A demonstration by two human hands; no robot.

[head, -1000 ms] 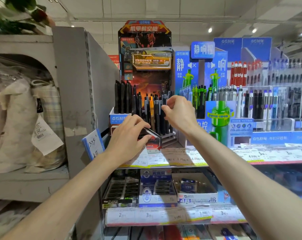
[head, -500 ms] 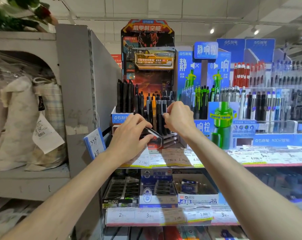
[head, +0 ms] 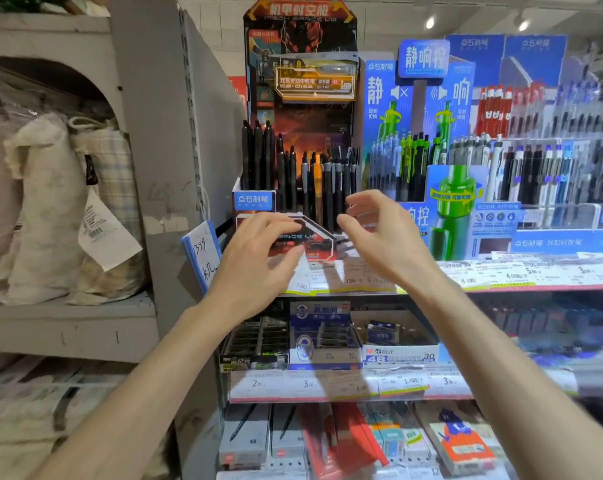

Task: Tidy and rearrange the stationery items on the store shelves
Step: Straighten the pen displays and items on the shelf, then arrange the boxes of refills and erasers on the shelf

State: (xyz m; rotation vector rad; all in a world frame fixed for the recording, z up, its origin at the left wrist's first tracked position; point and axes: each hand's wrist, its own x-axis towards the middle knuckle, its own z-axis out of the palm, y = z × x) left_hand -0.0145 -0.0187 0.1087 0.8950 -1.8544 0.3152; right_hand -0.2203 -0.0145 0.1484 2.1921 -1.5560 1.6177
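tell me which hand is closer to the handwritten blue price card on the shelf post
Left. The left hand is just right of the blue price card; the right hand is farther right, in front of the pen display.

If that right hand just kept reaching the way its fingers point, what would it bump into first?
Probably the dark pens standing in the black and red display stand; the right hand hangs open just before them, fingers aimed up and left. Depth is hard to judge here.

Your top shelf (head: 500, 289) carried the dark pen display (head: 303, 150) and blue pen stands (head: 449, 209); the lower shelf (head: 327, 398) held eraser boxes (head: 397, 355).
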